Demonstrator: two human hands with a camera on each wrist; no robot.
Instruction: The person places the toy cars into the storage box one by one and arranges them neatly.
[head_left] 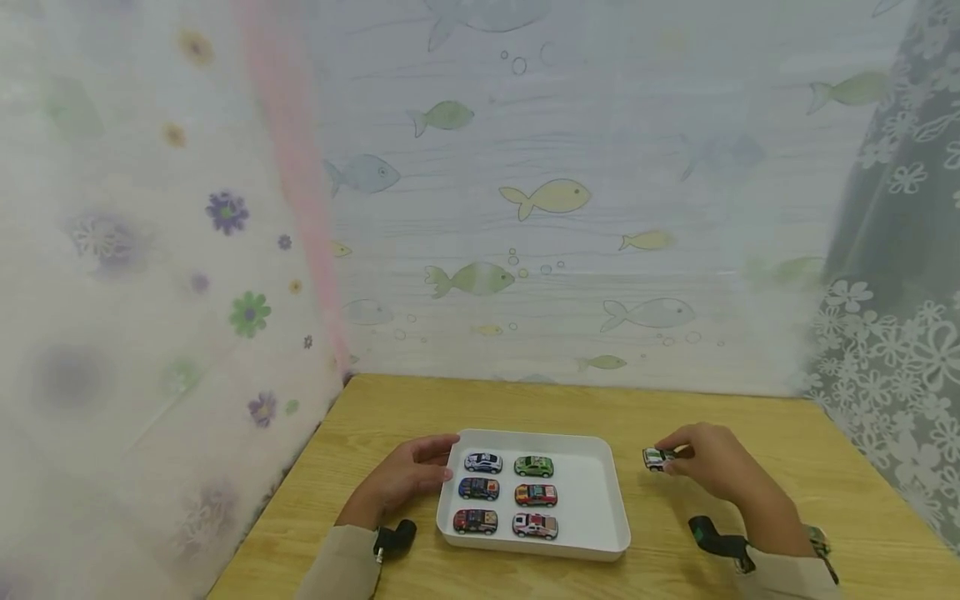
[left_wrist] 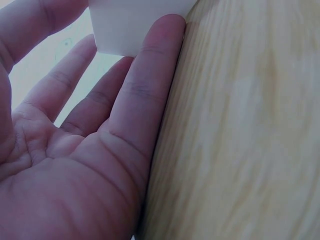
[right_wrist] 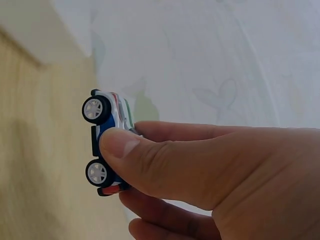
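The right hand (head_left: pixel 716 467) is pinching a small white toy car (head_left: pixel 657 458) between thumb and fingers, holding it just above the wooden worktop (head_left: pixel 750 417) to the right of the white tray (head_left: pixel 592 500); in the right wrist view the thumb is pressing on the car's (right_wrist: pixel 107 142) blue underside, so its wheels are facing the camera and the body is staying free of the palm. The left hand (head_left: pixel 408 479) is resting with straight, relaxed fingers against the tray's left edge, its little-finger side lying on the worktop, seemingly steadying the tray so it is not sliding; the left wrist view is showing the fingertips (left_wrist: pixel 167 30) touching the tray's white wall (left_wrist: pixel 135 25). Six toy cars are sitting in the tray in two columns of three, filling its left part and leaving bare floor on the right. A fish-patterned sheet (head_left: pixel 555 200) is hanging behind the worktop.
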